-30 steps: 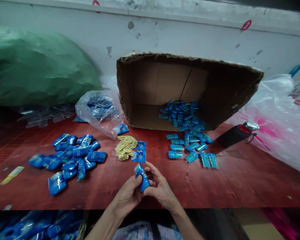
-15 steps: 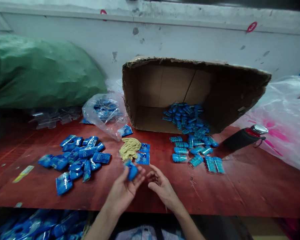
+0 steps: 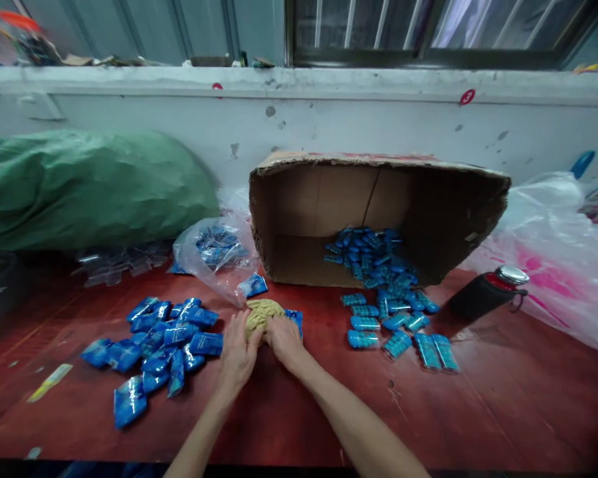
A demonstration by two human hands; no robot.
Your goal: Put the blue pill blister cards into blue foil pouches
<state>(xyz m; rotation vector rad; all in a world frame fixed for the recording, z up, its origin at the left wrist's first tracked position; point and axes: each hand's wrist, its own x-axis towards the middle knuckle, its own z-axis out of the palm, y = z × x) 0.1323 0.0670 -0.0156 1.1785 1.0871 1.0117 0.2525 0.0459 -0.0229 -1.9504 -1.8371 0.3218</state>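
Note:
A crumpled yellow heap (image 3: 263,312), possibly rubber bands or soft cloth, lies on the red table between my hands. My left hand (image 3: 238,352) rests against its left side, fingers stretched forward and thumb apart. Curled into the heap's right side are the fingers of my right hand (image 3: 284,342); their tips are hidden. A flat blue packet (image 3: 295,320) shows partly behind the right hand. Left of my left hand lies a pile of puffy blue packets (image 3: 172,335). I cannot see the small blue packet from before.
A cardboard box (image 3: 309,269) on its side spills small blue-capped clear containers (image 3: 363,323) onto the table (image 3: 329,411). A black bottle (image 3: 483,295) stands right of them. Behind the blue pile are a clear bag (image 3: 199,259) of blue packets and a large green sack (image 3: 94,189).
Both hands have moved forward onto the yellow heap. The blue packet that was in my left hand is out of sight. The view has tilted up, showing a window.

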